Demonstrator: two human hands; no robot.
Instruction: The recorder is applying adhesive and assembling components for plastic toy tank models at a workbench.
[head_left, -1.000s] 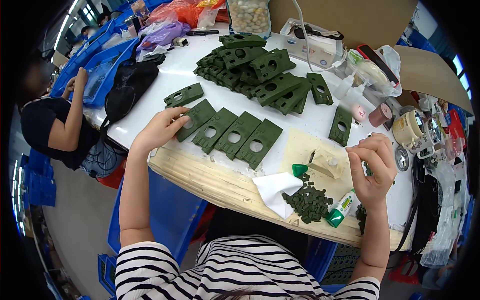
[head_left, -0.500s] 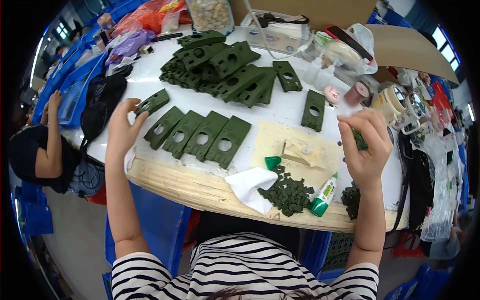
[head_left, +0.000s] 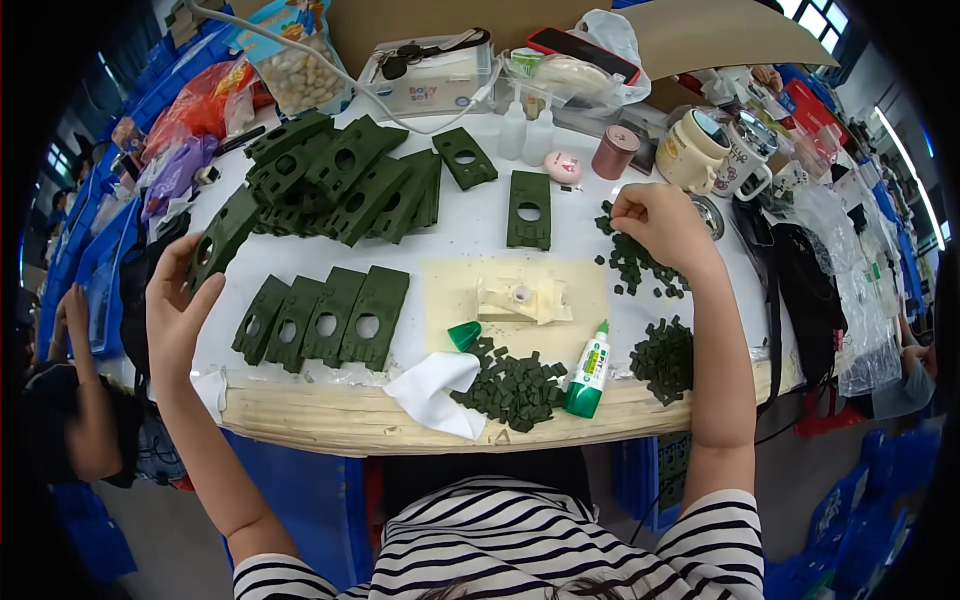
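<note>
Your right hand (head_left: pixel 655 222) had moved to small dark-green pieces (head_left: pixel 640 265) just beside its bunched fingertips; your left hand (head_left: pixel 180 305) had lifted a toy-tank hull (head_left: pixel 228 228), clamped between thumb and fingers.

You're in a workshop: matching green hull parts (head_left: pixel 330 178) lie piled toward ten o'clock on your surface (head_left: pixel 467 235), small loose green pieces (head_left: pixel 510 388) at five, a nozzle bottle (head_left: pixel 588 375) at four, another person (head_left: pixel 75 365) and blue bins (head_left: pixel 100 270) at nine.
</note>
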